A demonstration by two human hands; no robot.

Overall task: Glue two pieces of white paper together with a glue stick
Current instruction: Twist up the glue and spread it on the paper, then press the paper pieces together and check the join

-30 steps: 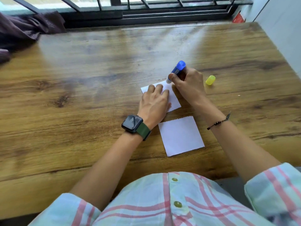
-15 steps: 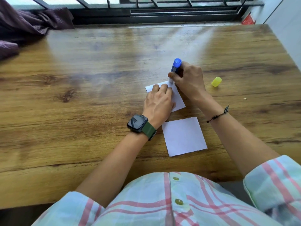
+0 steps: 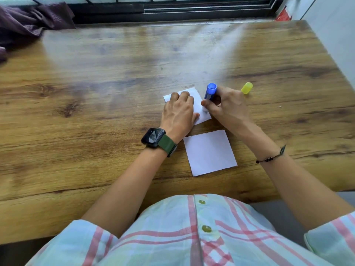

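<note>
Two white paper squares lie on the wooden table (image 3: 96, 104). My left hand (image 3: 178, 114) lies flat on the farther paper (image 3: 199, 104) and pins it down, fingers spread. My right hand (image 3: 226, 106) grips a blue glue stick (image 3: 210, 93), held nearly upright with its tip pressed on the right part of that paper. The nearer paper (image 3: 210, 152) lies free just below, untouched. The yellow cap (image 3: 246, 87) of the glue stick rests on the table to the right of my right hand.
A dark purple cloth (image 3: 28, 22) is bunched at the table's far left corner. A dark window frame (image 3: 172, 10) runs along the far edge. A white wall (image 3: 334, 35) borders the table on the right.
The glue stick has slid from the far edge of the paper toward me along its right side. My left hand keeps pressing the paper in place.
</note>
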